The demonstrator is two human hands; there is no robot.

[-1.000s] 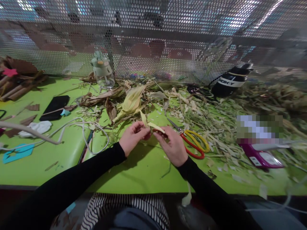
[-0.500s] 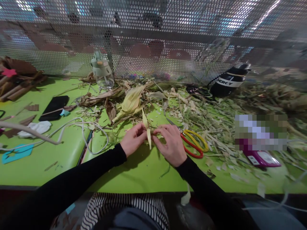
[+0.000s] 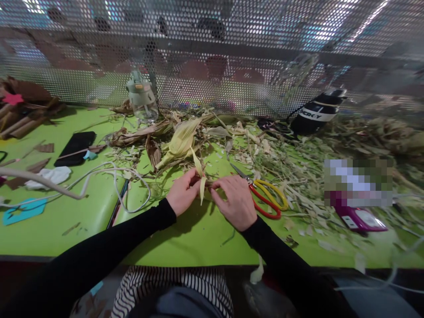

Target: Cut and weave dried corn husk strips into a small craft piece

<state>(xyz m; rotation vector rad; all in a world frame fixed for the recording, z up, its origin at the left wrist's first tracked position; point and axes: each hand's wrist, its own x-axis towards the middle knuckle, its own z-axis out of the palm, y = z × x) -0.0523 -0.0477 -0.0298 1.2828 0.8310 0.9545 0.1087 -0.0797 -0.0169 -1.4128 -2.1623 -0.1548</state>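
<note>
My left hand [image 3: 184, 192] is closed, its thumb and fingers pinching a narrow pale corn husk strip [image 3: 202, 187] that sticks up and hangs down past the fingertips. Close by on the right, my right hand [image 3: 234, 199] has its fingers curled together over a thin brownish piece that runs between both hands; its kind is mostly hidden. Scissors [image 3: 267, 198] with one red and one yellow handle lie beside my right hand, blades toward the back. Behind my hands rests a yellow-green bundle of corn husk [image 3: 180, 140] on dry scraps.
Loose husk shreds [image 3: 268, 154] cover the back and right of the green table [image 3: 185, 247]. A clear bottle [image 3: 143, 99] and a black bottle [image 3: 314, 112] stand near the perforated metal screen [image 3: 205, 66]. Leftward lie a black phone [image 3: 75, 148] and a white cable [image 3: 114, 179]; a magenta device [image 3: 361, 218] is rightward.
The husk strip has swung a little left and now lies closer to my left fingers. My right hand has shifted slightly, its fingers a bit more curled.
</note>
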